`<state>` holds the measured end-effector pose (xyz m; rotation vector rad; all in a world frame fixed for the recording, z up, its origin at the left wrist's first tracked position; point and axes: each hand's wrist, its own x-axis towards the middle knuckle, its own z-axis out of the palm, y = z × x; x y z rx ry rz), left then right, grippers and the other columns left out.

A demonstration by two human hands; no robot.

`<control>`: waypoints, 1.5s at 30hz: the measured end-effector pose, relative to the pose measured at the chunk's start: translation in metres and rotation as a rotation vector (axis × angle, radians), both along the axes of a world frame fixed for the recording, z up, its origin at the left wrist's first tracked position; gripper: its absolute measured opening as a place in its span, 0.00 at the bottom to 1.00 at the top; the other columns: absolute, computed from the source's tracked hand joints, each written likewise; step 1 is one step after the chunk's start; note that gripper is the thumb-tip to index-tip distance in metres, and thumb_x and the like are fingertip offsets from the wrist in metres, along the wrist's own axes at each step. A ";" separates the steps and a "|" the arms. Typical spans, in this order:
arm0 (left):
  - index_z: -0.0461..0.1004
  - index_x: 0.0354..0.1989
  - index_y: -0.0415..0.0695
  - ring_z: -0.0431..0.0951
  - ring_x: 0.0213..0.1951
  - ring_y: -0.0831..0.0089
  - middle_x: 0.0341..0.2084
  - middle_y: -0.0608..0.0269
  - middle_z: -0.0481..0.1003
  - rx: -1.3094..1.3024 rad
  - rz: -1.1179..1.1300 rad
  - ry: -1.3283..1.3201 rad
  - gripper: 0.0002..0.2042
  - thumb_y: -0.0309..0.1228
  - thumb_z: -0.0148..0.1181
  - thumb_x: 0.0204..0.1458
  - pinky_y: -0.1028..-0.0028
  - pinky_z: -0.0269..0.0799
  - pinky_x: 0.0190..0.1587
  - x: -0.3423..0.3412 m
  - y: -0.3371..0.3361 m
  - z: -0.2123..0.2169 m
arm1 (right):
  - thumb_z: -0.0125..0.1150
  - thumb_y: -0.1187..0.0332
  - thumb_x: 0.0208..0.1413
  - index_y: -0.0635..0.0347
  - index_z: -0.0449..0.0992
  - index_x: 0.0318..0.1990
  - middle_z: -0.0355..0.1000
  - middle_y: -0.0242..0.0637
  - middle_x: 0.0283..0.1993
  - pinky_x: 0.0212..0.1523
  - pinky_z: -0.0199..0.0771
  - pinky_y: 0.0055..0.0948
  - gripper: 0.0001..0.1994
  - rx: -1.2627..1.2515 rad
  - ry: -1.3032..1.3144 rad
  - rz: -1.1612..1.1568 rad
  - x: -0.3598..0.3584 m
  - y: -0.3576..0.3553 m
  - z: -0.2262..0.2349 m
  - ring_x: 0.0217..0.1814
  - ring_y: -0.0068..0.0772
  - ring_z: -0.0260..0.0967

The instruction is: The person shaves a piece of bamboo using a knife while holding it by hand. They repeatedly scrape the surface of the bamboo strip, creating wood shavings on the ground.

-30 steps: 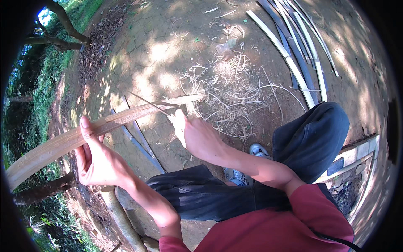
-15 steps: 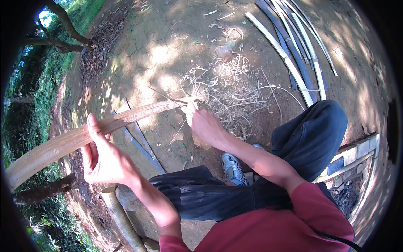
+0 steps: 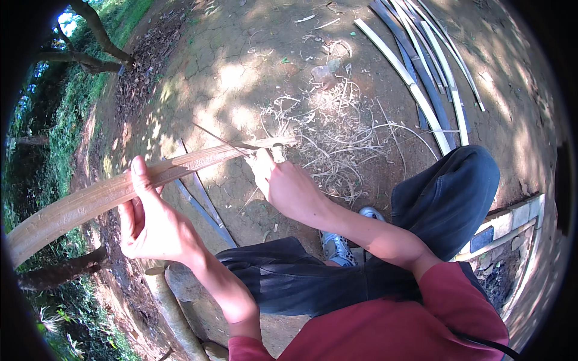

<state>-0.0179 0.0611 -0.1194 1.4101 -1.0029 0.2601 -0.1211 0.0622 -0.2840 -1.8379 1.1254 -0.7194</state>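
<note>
A long, pale brown bamboo strip (image 3: 102,195) runs from the left rim to the middle of the view, its far end over the ground. My left hand (image 3: 153,225) is closed round it from below, thumb on the near side of its top. My right hand (image 3: 289,186) is closed at the strip's right part, fingers against its lower edge. A thin, dark, knife-like blade (image 3: 220,139) sticks out from the right fingers and crosses the strip, pointing up and left. The handle is hidden in the right hand.
Curly shavings (image 3: 343,150) lie on the bare earth ahead. Long split strips (image 3: 421,72) are stacked at the far right, and two thin strips (image 3: 205,207) lie below the held one. A log (image 3: 171,313) lies at lower left; a low brick-edged frame (image 3: 509,222) stands at right.
My right hand has slid a little left along the strip, and the blade has moved left with it. The left hand has barely shifted, still round the strip.
</note>
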 end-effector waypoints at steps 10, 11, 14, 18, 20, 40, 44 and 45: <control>0.79 0.36 0.32 0.79 0.25 0.79 0.27 0.55 0.81 0.009 0.010 -0.018 0.11 0.27 0.69 0.49 0.80 0.79 0.29 0.002 0.001 0.000 | 0.54 0.74 0.53 0.77 0.69 0.37 0.70 0.57 0.19 0.27 0.73 0.49 0.10 0.038 0.032 -0.022 -0.003 -0.002 0.004 0.24 0.60 0.73; 0.80 0.36 0.32 0.79 0.25 0.80 0.27 0.55 0.81 0.011 0.014 -0.023 0.11 0.28 0.69 0.49 0.80 0.78 0.29 0.002 0.001 0.001 | 0.54 0.73 0.54 0.77 0.69 0.38 0.70 0.58 0.19 0.27 0.73 0.48 0.11 0.039 0.031 -0.055 0.000 -0.003 -0.004 0.24 0.60 0.72; 0.79 0.36 0.32 0.79 0.25 0.80 0.27 0.55 0.81 0.037 0.039 -0.043 0.11 0.28 0.68 0.49 0.80 0.78 0.30 0.004 0.002 -0.001 | 0.52 0.70 0.57 0.77 0.68 0.39 0.70 0.57 0.19 0.27 0.73 0.49 0.13 0.098 0.039 -0.208 0.005 -0.008 -0.051 0.24 0.59 0.73; 0.80 0.36 0.32 0.79 0.26 0.80 0.27 0.55 0.81 0.037 0.029 -0.011 0.11 0.28 0.68 0.50 0.80 0.78 0.30 0.010 0.001 0.003 | 0.51 0.69 0.58 0.75 0.68 0.38 0.71 0.59 0.22 0.30 0.72 0.51 0.12 0.156 -0.020 -0.136 0.000 -0.006 -0.018 0.27 0.59 0.73; 0.80 0.36 0.32 0.79 0.26 0.80 0.28 0.55 0.81 0.036 0.027 -0.007 0.10 0.27 0.68 0.50 0.81 0.77 0.30 0.008 0.005 0.001 | 0.50 0.69 0.59 0.76 0.66 0.42 0.72 0.57 0.22 0.31 0.74 0.50 0.14 0.078 0.035 -0.055 0.003 0.001 -0.012 0.29 0.57 0.74; 0.79 0.37 0.32 0.78 0.25 0.80 0.27 0.56 0.81 0.051 0.041 -0.051 0.11 0.28 0.68 0.50 0.81 0.76 0.27 0.007 0.007 0.001 | 0.51 0.69 0.59 0.78 0.68 0.40 0.71 0.56 0.21 0.31 0.75 0.48 0.14 0.062 0.087 -0.083 0.007 -0.003 -0.023 0.28 0.59 0.74; 0.79 0.37 0.31 0.78 0.25 0.80 0.27 0.56 0.81 0.043 0.047 -0.037 0.11 0.28 0.68 0.50 0.81 0.77 0.28 0.001 0.004 0.001 | 0.50 0.69 0.60 0.78 0.66 0.40 0.72 0.55 0.21 0.30 0.75 0.48 0.14 0.096 0.106 -0.154 0.005 -0.011 -0.059 0.28 0.59 0.74; 0.79 0.37 0.31 0.78 0.25 0.80 0.27 0.56 0.81 0.035 0.047 -0.035 0.11 0.28 0.68 0.50 0.81 0.77 0.28 -0.001 0.002 0.002 | 0.50 0.68 0.60 0.78 0.66 0.41 0.72 0.55 0.21 0.30 0.75 0.48 0.14 0.151 0.115 -0.207 0.000 -0.016 -0.079 0.28 0.59 0.74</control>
